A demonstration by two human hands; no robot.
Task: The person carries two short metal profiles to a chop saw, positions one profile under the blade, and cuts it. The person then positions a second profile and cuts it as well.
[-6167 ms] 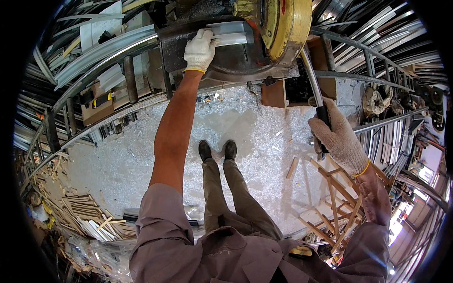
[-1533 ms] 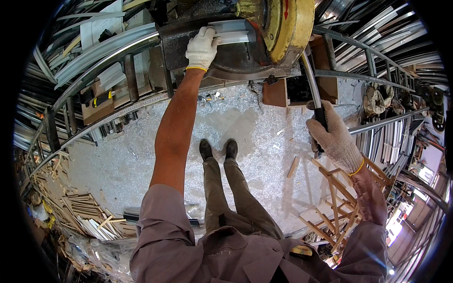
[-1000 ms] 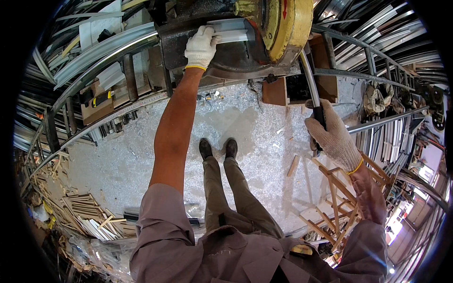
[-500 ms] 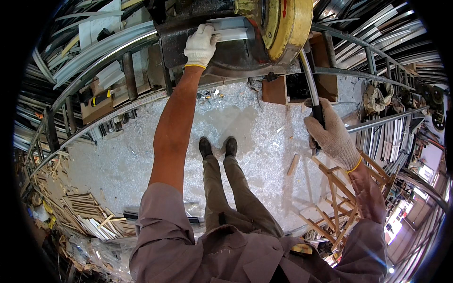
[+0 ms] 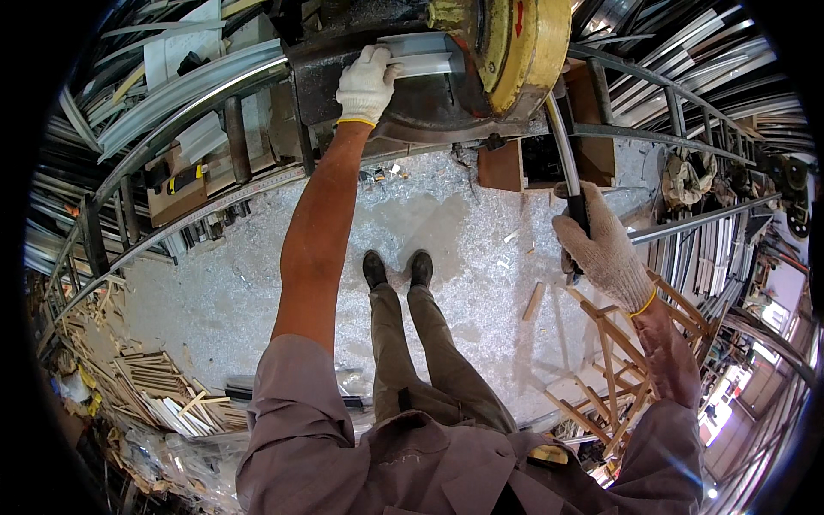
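Observation:
At the top of the view stands a cut-off saw with a yellow guard over a dark metal bed. My left hand, in a white knit glove, is closed on a short pale metal profile lying on that bed, left of the guard. The glove hides the profile's left end. My right hand, gloved too, wraps round the black grip of the saw's lever handle, whose shiny bar runs up to the guard. The blade itself is hidden by the guard.
Long metal profiles lie on a rack at the left, and more bars at the far right. Below the saw is an open wooden box. Wooden trestles stand at lower right; wood strips lie at lower left.
Hardly anything differs. My right hand and the lever handle sit almost where they were, and my left hand stays on the profile with only a tiny shift.

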